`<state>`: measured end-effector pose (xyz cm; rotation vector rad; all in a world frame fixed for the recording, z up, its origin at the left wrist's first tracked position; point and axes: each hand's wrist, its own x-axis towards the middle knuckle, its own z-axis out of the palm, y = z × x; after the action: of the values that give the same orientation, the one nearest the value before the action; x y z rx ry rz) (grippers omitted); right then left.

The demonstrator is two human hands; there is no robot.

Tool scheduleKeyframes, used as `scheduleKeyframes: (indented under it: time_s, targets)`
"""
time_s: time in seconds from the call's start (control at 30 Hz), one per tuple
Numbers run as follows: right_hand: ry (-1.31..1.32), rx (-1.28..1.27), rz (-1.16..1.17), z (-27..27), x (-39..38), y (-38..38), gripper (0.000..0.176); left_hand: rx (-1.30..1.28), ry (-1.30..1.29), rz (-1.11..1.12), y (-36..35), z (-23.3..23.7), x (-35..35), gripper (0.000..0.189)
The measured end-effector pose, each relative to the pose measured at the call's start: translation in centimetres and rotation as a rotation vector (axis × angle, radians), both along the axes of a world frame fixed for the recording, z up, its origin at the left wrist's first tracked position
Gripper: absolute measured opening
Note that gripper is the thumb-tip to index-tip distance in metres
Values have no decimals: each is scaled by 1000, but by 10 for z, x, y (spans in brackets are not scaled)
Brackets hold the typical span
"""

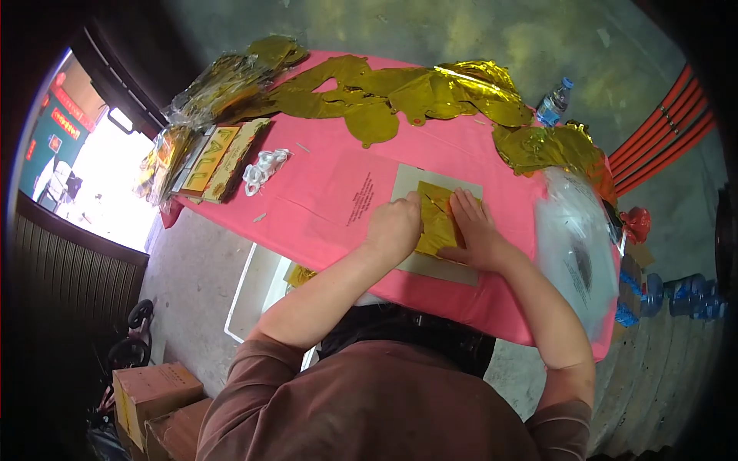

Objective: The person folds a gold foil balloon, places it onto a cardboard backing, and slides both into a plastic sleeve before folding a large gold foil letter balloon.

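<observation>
A folded gold foil sheet (436, 229) lies on a grey cardboard piece (438, 267) on the pink-covered table. At the foil's left edge is my left hand (395, 229), its fingers curled into a fist; whatever it grips, if anything, is hidden. My right hand (477, 230) rests flat on the foil's right side, fingers spread. Just left of the cardboard lies a clear plastic bag (357, 188) with printed text. Flat gold foil balloons (369, 123) are spread along the table's far edge.
White ribbon (265, 170) and a stack of printed packs (219, 161) are at the left of the table (307, 219). A water bottle (555, 102) stands at the far right, with clear plastic bags (576, 253) nearer. Cardboard boxes (157, 392) sit on the floor.
</observation>
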<state>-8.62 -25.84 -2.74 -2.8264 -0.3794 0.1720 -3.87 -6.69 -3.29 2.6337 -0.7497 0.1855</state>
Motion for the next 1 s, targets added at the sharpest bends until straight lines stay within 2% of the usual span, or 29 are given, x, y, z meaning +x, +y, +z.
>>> scheduleKeyframes:
  time_s: [0.07,0.17,0.27,0.8,1.0]
  targets:
    - [105,32,76,4,3,-12,112,7,7,3,1,-1,0,18]
    - [185,1,52,19,-4,-18,117,1,49,21,-1,-3,2,17]
    - [209,3,8,29,-14,-22,116,6,65,11,-1,0,1,18]
    - [73,79,14,9,-18,-25,116,66,100,-54,-8,19,-4,22]
    - [50,36,-12,6,-16,-17,116,74,20,-35,-11,10,3,20]
